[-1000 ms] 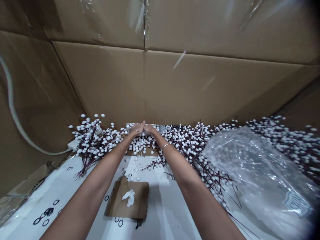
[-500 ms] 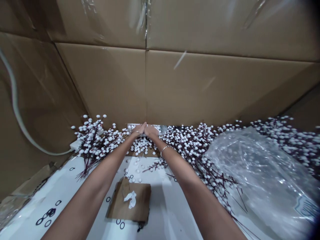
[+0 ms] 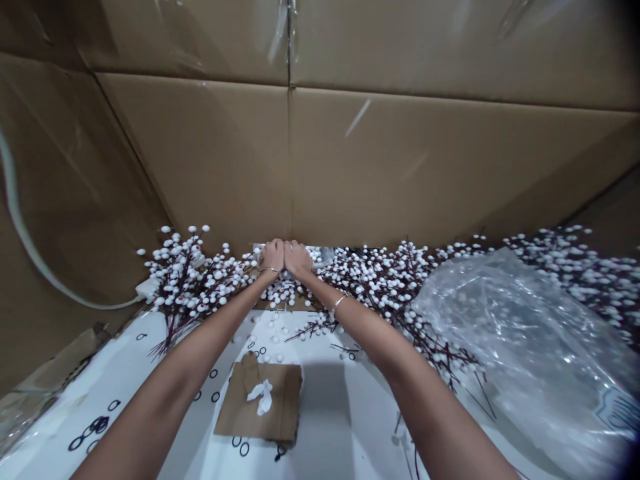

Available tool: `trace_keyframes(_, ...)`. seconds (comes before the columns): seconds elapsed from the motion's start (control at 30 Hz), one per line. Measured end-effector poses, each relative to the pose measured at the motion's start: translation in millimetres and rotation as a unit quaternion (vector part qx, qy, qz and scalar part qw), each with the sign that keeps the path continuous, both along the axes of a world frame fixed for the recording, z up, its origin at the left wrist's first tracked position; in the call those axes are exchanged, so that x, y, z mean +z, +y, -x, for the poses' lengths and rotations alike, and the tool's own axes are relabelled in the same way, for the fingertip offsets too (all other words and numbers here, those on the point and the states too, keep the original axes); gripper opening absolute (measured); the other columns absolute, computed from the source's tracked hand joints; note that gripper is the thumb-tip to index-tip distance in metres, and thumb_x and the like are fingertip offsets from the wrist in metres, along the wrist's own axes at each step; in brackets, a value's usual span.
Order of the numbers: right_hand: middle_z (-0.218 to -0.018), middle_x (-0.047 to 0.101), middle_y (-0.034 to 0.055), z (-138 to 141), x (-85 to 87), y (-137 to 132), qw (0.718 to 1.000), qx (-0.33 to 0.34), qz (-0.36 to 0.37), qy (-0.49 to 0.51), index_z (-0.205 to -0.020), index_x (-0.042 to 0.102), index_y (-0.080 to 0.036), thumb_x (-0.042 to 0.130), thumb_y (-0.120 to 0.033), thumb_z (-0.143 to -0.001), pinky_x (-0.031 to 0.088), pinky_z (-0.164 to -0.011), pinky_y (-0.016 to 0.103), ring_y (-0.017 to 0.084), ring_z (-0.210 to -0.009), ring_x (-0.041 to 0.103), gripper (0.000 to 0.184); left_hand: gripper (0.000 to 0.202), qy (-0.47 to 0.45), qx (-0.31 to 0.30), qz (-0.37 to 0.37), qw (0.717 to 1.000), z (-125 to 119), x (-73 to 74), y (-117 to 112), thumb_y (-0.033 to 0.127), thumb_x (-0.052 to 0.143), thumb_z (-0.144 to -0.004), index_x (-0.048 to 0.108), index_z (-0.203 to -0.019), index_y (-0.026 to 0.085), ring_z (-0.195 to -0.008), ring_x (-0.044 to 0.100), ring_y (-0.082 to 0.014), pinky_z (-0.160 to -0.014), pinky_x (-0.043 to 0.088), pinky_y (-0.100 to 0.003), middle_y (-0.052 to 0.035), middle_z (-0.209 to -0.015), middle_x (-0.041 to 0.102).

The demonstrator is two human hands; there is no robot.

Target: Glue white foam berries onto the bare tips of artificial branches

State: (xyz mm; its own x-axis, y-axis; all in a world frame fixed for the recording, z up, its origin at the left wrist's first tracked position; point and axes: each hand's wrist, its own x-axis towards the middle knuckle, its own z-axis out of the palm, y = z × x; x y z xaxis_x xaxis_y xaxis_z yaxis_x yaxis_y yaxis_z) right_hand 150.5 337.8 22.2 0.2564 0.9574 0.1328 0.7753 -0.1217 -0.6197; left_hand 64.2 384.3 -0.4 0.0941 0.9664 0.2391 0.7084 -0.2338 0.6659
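Note:
At the far edge of the white table (image 3: 325, 427), my left hand (image 3: 273, 255) and my right hand (image 3: 298, 259) are side by side and touching. Both are closed, backs up, with fingers curled down out of sight. What they grip, if anything, is hidden. Beneath and around them are loose white berries (image 3: 284, 293) on a brown cardboard surface, with a strip of clear plastic (image 3: 327, 255) just behind. Dark-stemmed sprays of artificial white berries (image 3: 183, 273) stand to the left of my hands. More berry branches (image 3: 383, 280) are heaped to the right.
A tall cardboard wall (image 3: 400, 167) closes off the back. Clear plastic bags (image 3: 505, 313) cover the right side. Nearer me is a cardboard piece (image 3: 280, 407) with a white scrap (image 3: 263, 397) on it. Small black rings (image 3: 99, 425) are scattered about. A white cable (image 3: 30, 233) hangs at left.
My hands have turned from fingertips meeting to lying side by side with the knuckles up. The view has shifted slightly.

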Motion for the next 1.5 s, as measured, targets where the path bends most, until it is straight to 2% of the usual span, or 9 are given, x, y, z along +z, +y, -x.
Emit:
trace_keyframes(0.17,-0.117,0.061,0.0122,11,-2.4,-10,0.997,0.030,-0.067,0.026,-0.111,0.057,-0.020,0.023,-0.038,-0.100,0.039,-0.099,0.037,0.024,-0.114,0.055,0.040,0.025,-0.103,0.014,-0.100,0.990,8,-6.0,-9,0.036,0.052,-0.095,0.062,-0.096,0.014,-0.094,0.061,-0.0188,-0.088,0.048,-0.041,-0.0060,-0.098,0.064)
trace_keyframes(0.4,-0.116,0.059,0.0086,11,-10.0,-22,0.979,0.105,-0.163,0.061,-0.115,0.054,-0.021,0.026,-0.035,-0.100,0.038,-0.101,0.033,0.019,-0.115,0.052,0.035,0.027,-0.170,-0.086,-0.179,0.965,26,-1.2,-28,0.025,0.034,-0.097,0.054,-0.079,0.021,-0.092,0.055,-0.0194,-0.091,0.043,-0.034,-0.0046,-0.088,0.058)
trace_keyframes(0.6,-0.120,0.061,0.0075,9,-6.5,-40,0.966,0.166,-0.186,0.075,-0.118,0.055,-0.020,0.035,-0.029,-0.097,0.038,-0.102,0.031,0.018,-0.115,0.053,0.030,0.017,-0.172,-0.163,-0.168,0.957,47,3.3,-42,0.031,0.037,-0.096,0.052,-0.093,0.021,-0.095,0.056,-0.0188,-0.091,0.044,-0.032,-0.0037,-0.094,0.058)
trace_keyframes(0.9,-0.113,0.067,0.0027,-2,0.1,-47,0.970,0.150,-0.153,0.115,-0.111,0.059,-0.025,0.035,-0.031,-0.094,0.044,-0.094,0.036,0.021,-0.105,0.060,0.031,0.028,-0.150,-0.225,-0.112,0.956,66,15.3,-57,0.039,0.039,-0.093,0.058,-0.100,0.020,-0.099,0.059,-0.0202,-0.094,0.046,-0.034,-0.0041,-0.100,0.063)
trace_keyframes(1.07,-0.092,0.071,-0.0027,-10,2.0,-47,0.970,0.164,-0.122,0.130,-0.111,0.058,-0.026,0.029,-0.027,-0.092,0.049,-0.074,0.026,0.014,-0.071,0.065,0.034,0.038,-0.123,-0.244,-0.088,0.958,71,22.7,-62,0.044,0.035,-0.093,0.064,-0.091,0.018,-0.093,0.062,-0.0219,-0.095,0.045,-0.036,-0.0048,-0.094,0.067)
trace_keyframes(1.17,-0.094,0.071,-0.0046,-15,4.9,-47,0.974,0.157,-0.106,0.123,-0.117,0.056,-0.027,0.028,-0.028,-0.093,0.049,-0.067,0.024,0.012,-0.060,0.062,0.037,0.048,-0.096,-0.250,-0.072,0.961,74,27.0,-62,0.046,0.030,-0.095,0.068,-0.085,0.018,-0.095,0.063,-0.0231,-0.097,0.044,-0.036,-0.0055,-0.093,0.071)
trace_keyframes(1.27,-0.105,0.070,-0.0014,-23,10.2,-43,0.985,0.111,-0.096,0.092,-0.117,0.057,-0.026,0.028,-0.029,-0.093,0.048,-0.076,0.025,0.014,-0.078,0.066,0.038,0.057,-0.065,-0.234,-0.072,0.967,75,31.2,-60,0.045,0.022,-0.097,0.070,-0.083,0.017,-0.100,0.063,-0.0229,-0.101,0.042,-0.035,-0.0065,-0.098,0.072)
trace_keyframes(1.4,-0.116,0.067,0.0081,-40,16.5,-32,0.996,0.057,-0.062,0.032,-0.104,0.064,-0.020,0.035,-0.028,-0.094,0.041,-0.097,0.036,0.023,-0.114,0.058,0.032,0.058,0.002,-0.194,-0.080,0.978,65,36.0,-48,0.035,0.014,-0.101,0.068,-0.101,0.017,-0.112,0.057,-0.0214,-0.105,0.039,-0.037,-0.0084,-0.114,0.067)
trace_keyframes(1.5,-0.118,0.065,0.0122,-49,17.0,-18,0.998,0.054,-0.013,0.004,-0.107,0.064,-0.016,0.045,-0.030,-0.094,0.040,-0.101,0.045,0.026,-0.116,0.056,0.027,0.035,0.092,-0.165,-0.063,0.980,48,38.0,-32,0.033,0.036,-0.100,0.063,-0.112,0.015,-0.114,0.056,-0.0229,-0.101,0.043,-0.044,-0.0103,-0.119,0.063)
